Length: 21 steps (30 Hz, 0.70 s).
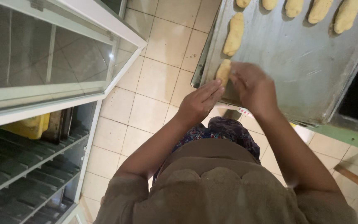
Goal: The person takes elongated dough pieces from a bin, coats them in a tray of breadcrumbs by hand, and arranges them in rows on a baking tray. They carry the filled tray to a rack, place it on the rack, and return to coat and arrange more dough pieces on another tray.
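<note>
A large grey metal baking tray (303, 62) lies ahead of me with several pale oblong dough pieces on it. One dough piece (223, 71) sits at the tray's near left corner, between my hands. My left hand (199, 101) rests against its near side with fingers stretched out. My right hand (251, 85) curls over its right side, fingers touching it. Another dough piece (234, 34) lies just beyond, and more line the far edge (320, 9).
To the left stands a white cabinet with an open glass door (54, 58) and metal rack rails (25, 166) below. A yellow container (30, 126) sits on a rack. Cream floor tiles (154, 79) lie between cabinet and tray.
</note>
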{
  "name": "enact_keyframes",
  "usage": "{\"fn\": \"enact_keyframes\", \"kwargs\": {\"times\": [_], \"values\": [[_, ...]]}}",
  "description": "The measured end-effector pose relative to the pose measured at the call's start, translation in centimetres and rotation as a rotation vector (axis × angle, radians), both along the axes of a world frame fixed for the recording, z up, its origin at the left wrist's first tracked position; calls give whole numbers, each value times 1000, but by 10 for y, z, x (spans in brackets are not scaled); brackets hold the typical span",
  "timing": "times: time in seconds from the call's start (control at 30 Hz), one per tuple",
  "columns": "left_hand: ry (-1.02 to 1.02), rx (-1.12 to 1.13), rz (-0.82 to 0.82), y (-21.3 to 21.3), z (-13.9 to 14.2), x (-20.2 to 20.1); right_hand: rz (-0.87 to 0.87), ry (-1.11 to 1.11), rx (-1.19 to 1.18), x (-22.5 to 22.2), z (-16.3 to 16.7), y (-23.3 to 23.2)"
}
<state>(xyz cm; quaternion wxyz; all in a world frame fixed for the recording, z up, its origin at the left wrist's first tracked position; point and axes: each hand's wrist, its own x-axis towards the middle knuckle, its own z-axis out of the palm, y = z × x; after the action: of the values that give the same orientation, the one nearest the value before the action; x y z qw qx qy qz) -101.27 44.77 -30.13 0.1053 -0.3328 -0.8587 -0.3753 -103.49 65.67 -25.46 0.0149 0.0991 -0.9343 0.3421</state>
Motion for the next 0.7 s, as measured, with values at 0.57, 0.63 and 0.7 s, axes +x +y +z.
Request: {"fn": "enact_keyframes", "kwargs": {"times": [0.57, 0.63, 0.7], "values": [[-165, -42, 90, 3, -2, 3, 265, 152, 287, 6, -52, 18], [-191, 73, 90, 1, -6, 4, 270, 99, 181, 6, -62, 19], [-194, 198, 105, 0, -9, 2, 305, 21, 332, 5, -73, 18]]}}
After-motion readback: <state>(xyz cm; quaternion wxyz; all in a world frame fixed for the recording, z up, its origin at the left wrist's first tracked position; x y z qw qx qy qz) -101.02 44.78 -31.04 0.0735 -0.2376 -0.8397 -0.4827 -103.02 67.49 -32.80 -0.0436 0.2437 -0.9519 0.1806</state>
